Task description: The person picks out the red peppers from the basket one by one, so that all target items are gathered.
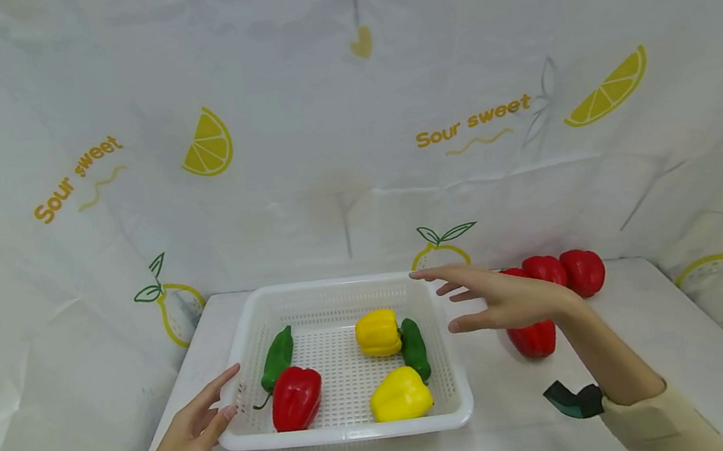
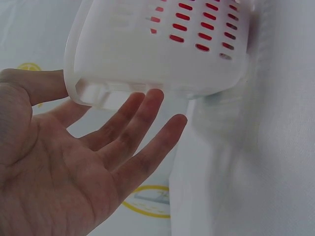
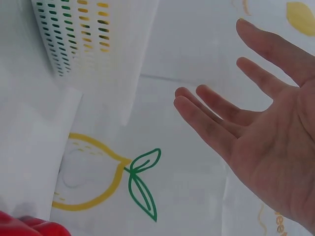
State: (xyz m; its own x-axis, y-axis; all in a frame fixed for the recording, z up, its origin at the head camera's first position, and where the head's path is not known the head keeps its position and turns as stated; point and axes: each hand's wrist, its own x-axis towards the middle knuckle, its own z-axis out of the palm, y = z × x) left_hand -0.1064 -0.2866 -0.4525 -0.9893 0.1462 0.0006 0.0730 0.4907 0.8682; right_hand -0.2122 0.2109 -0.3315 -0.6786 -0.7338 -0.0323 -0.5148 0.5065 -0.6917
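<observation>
A white plastic basket (image 1: 348, 433) with slotted walls stands on the table. Inside it lie a red bell pepper (image 1: 296, 398) and a green pepper (image 1: 278, 358) on the left, with two yellow bell peppers (image 1: 401, 395) and another green pepper (image 1: 414, 349) on the right. My left hand (image 1: 186, 435) is at the basket's left rim, fingers spread and fairly straight; in the left wrist view its fingertips (image 2: 156, 96) are right by the rim's underside. Over the right rim hovers my right hand (image 1: 501, 295), holding nothing, its fingers extended and apart.
Several red bell peppers (image 1: 583, 272) lie on the table (image 1: 500, 443) to the right of the basket, partly behind my right forearm. A white cloth (image 1: 324, 146) printed with lemons hangs behind the table and along its sides.
</observation>
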